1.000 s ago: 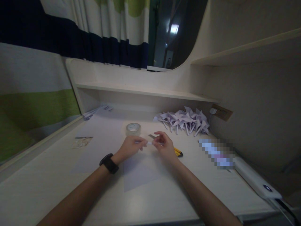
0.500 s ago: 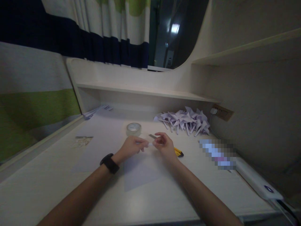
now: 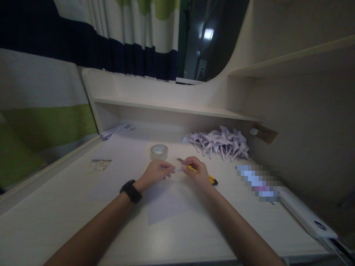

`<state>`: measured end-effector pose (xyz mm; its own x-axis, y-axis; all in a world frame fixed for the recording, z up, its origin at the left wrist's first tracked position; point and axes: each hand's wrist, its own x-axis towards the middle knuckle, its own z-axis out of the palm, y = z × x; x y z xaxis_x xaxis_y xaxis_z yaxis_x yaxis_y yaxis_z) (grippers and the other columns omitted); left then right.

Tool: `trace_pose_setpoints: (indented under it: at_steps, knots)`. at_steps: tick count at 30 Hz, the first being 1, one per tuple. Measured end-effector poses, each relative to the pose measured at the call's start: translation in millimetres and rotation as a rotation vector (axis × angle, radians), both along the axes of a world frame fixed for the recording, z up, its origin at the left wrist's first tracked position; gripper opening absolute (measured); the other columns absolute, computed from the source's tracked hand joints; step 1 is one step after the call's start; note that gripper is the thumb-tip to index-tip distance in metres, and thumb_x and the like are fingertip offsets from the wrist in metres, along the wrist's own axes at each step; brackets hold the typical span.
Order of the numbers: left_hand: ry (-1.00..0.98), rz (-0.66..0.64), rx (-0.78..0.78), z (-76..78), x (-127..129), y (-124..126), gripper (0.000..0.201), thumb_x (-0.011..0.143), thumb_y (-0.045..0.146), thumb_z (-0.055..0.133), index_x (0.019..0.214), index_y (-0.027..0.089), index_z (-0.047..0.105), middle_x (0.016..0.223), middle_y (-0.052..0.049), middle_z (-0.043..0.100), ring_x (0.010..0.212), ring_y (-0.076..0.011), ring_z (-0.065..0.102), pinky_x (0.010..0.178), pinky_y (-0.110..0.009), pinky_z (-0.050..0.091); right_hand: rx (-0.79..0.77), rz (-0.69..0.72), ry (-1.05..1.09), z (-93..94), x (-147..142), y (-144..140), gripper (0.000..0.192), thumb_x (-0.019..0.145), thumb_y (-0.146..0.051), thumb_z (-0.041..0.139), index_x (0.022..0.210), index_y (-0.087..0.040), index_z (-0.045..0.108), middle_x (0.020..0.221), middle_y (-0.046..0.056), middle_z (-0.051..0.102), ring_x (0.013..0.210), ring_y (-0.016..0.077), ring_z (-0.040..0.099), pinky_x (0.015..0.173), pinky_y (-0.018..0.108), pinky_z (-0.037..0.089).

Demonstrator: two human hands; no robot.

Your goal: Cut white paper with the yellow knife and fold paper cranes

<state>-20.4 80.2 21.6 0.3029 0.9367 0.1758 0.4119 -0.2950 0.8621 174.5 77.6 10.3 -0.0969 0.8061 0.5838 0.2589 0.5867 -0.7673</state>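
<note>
My left hand (image 3: 157,173), with a black watch (image 3: 131,191) on its wrist, is closed in a pinch on one end of a small white paper piece (image 3: 178,170). The fingertips of my right hand (image 3: 197,173) are closed on the piece's other end. A yellow utility knife (image 3: 213,180), blade out, lies partly hidden behind my right hand. Below both hands a white paper sheet (image 3: 165,208) rests on the desk. Just beyond my left hand sits a roll of clear tape (image 3: 159,152).
Several white paper pinwheels (image 3: 219,142) are heaped at the back right. Larger white sheets (image 3: 122,166) lie on the left, near a small pile of thin pale bits (image 3: 100,165). A blurred-out device (image 3: 257,183) and a white power strip (image 3: 305,212) line the right side.
My right fingers have curled in slightly, and more of the yellow knife shows behind them. The paper piece stays between both hands. The view has shifted slightly.
</note>
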Motion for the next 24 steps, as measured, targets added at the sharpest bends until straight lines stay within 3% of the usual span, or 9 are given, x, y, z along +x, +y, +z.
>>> trace_pose_setpoints:
  at_steps: [5,24]
  knots:
    - [-0.019,-0.04,-0.001,-5.1,-1,3,0.033,0.079,0.042,0.058,0.075,0.013,0.074,0.057,-0.005,0.065,0.045,-0.0113,0.052,0.043,-0.02,0.037,0.038,0.067,-0.092,-0.3,0,0,0.005,0.072,-0.026,0.07,0.072,-0.021,0.067,0.085,0.005,0.067,0.089,0.0222,0.061,0.086,0.038,0.043]
    - [0.016,-0.054,0.008,1.6,2,-3,0.037,0.081,0.042,0.056,0.08,0.011,0.075,0.055,-0.004,0.062,0.043,-0.009,0.048,0.041,-0.019,0.034,0.02,-0.08,-0.168,-9.9,-7,1,0.01,0.07,-0.021,0.074,0.074,-0.02,0.065,0.085,0.004,0.068,0.089,0.0212,0.061,0.084,0.034,0.043]
